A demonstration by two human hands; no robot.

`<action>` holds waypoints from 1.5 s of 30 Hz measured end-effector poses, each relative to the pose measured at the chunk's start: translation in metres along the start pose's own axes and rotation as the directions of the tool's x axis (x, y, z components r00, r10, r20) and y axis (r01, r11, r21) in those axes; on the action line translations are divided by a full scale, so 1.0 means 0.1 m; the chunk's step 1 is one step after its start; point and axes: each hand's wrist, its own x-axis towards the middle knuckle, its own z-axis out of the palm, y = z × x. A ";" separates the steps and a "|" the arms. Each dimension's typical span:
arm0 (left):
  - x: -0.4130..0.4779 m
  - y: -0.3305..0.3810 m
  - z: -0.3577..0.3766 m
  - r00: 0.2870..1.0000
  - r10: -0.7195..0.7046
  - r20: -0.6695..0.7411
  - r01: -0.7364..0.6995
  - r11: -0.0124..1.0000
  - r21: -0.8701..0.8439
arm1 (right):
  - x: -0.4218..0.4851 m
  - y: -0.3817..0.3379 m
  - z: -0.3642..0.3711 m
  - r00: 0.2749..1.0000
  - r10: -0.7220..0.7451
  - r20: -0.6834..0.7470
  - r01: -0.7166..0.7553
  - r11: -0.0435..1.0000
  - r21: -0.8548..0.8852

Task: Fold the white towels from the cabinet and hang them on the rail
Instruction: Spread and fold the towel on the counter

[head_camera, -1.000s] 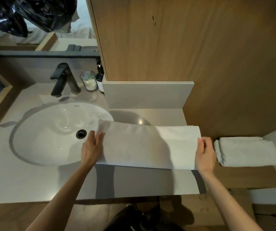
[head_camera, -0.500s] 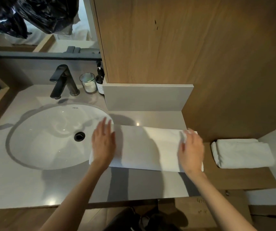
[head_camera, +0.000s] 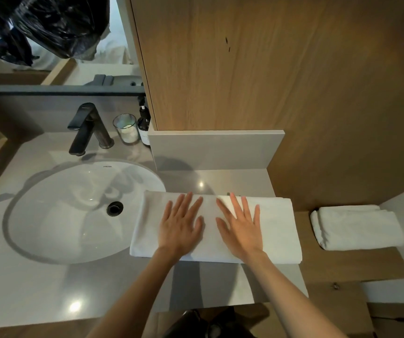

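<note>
**Both Hands Pressed Flat on a Folded White Towel**

One tall wooden panel (head_camera: 269,69) filled the upper right of the view. Below it ran one grey counter (head_camera: 37,289), with one oval white sink (head_camera: 57,215) set into it. A dark round drain (head_camera: 115,208) sat at the bottom of the sink. One black plastic bag (head_camera: 37,25) hung at the upper left, in front of a mirror (head_camera: 113,69).

There were two white towels. The long towel (head_camera: 279,230) lay flat on the counter to the right of the sink, folded into a wide band with straight edges and a smooth top. Its left end lapped over the sink's rim and its right end reached the counter's right edge. The second towel (head_camera: 357,228) was smaller and folded thick. It rested apart on a lower wooden shelf (head_camera: 366,267) to the right.

Two bare hands lay side by side on the middle of the long towel. The left hand (head_camera: 179,225) and the right hand (head_camera: 241,228) were both palm down with fingers straight and spread, pressing on the cloth. They were close together but not touching.

One black tap (head_camera: 84,128) stood behind the sink. Beside it stood one clear glass (head_camera: 125,128) with something pale in its bottom that I could not make out. One dark pump bottle (head_camera: 144,125) stood just beside the glass, against the panel.
</note>
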 end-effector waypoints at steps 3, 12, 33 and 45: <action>-0.08 -0.25 -0.08 0.996 -0.074 -0.041 0.073 0.997 -0.022 | -0.02 0.26 -0.06 1.000 0.019 0.002 -0.019 0.998 -0.060; -0.11 -0.54 -0.11 0.975 -0.222 0.005 0.222 0.972 -0.077 | -0.12 0.57 -0.13 0.969 0.247 0.013 -0.245 0.965 -0.089; 0.22 -0.94 -0.35 0.795 -0.469 0.384 0.537 0.253 -0.804 | -0.21 0.66 -0.17 0.943 0.331 0.023 -0.332 0.942 0.060; 0.13 -0.98 -0.24 0.837 -0.470 0.280 0.493 0.423 -0.761 | -0.28 0.63 -0.19 0.869 0.495 0.010 -0.490 0.855 0.168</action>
